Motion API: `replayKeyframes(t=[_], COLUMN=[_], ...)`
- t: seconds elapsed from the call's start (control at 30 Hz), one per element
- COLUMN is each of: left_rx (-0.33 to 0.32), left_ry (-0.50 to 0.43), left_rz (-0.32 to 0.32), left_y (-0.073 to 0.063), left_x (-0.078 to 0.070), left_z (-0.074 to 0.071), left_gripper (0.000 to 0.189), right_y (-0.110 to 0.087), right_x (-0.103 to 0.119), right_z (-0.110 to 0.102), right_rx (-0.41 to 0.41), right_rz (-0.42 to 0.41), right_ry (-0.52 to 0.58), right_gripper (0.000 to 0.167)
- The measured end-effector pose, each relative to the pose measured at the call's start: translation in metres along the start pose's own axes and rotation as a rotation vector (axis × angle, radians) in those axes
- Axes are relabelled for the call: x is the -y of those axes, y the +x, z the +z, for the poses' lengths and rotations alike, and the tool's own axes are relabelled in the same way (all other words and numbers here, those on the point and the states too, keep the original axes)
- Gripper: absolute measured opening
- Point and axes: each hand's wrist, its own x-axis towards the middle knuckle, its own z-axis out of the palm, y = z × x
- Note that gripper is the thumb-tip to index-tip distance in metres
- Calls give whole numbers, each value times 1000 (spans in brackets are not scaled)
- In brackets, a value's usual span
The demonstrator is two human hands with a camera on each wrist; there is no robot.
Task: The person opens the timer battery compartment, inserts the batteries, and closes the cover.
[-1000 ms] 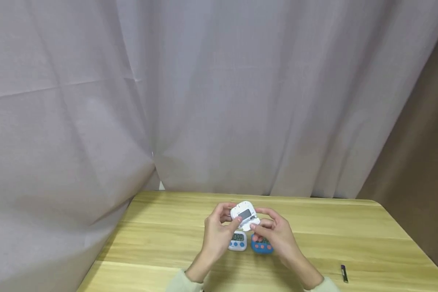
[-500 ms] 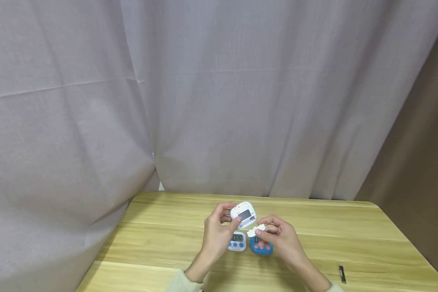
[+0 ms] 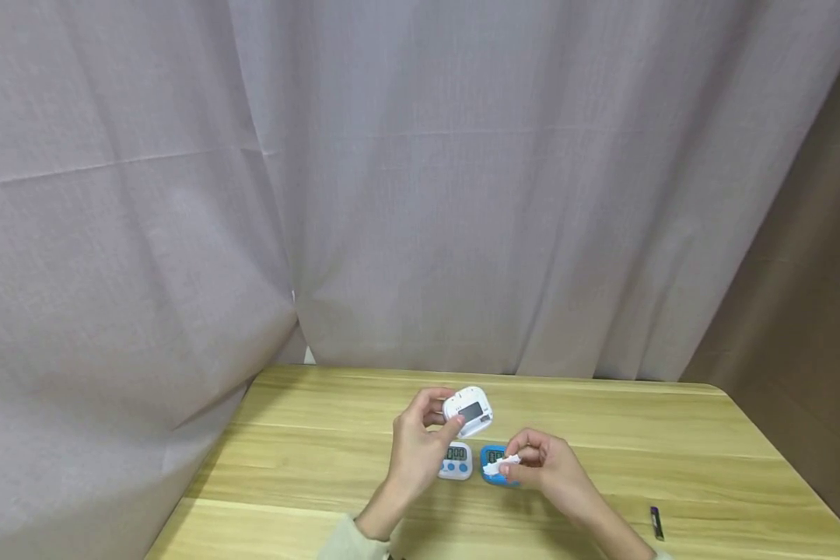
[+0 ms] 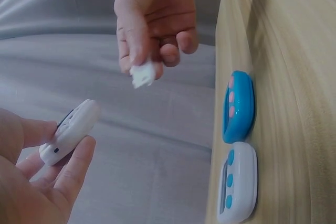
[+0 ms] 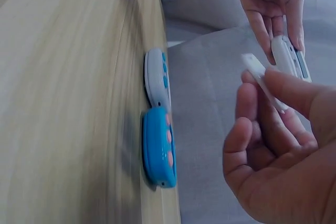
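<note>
Above the worktop (image 3: 308,467), left hand (image 3: 416,443) grips white device (image 3: 473,399), dark panel (image 3: 471,411) turned upward, likely for sight; right hand (image 3: 556,470) pinches small white piece (image 3: 500,466), held apart.

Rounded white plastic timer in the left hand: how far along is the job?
Done: the small white plastic cover is off the white timer. In hand: the left hand holds the timer; the right hand pinches the cover. Probably remaining: fitting the dark cylindrical battery, lying on the wooden table, then refitting the cover.
</note>
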Motion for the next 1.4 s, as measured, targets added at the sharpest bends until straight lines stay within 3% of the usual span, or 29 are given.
replayKeyframes(t=[0.23,0.67,1.17,1.4], left_rx=[2,-1,5,16], left_ry=[3,0,-5,-13], left_rz=[-6,-24,-29,-36], left_y=[0,0,1,1], left_x=[1,-1,-1,-1], left_z=[-1,-3,-4,-3], left_gripper=[37,37,37,37], right_y=[-3,-6,-10,-13], right_x=[-7,-13,-18,-22], right_z=[-10,-40,-41,-39], right_rx=[97,299,406,426], right_rz=[-42,-114,-13,-20], right_ry=[-132,-246,-307,-372], right_gripper=[24,13,15,17])
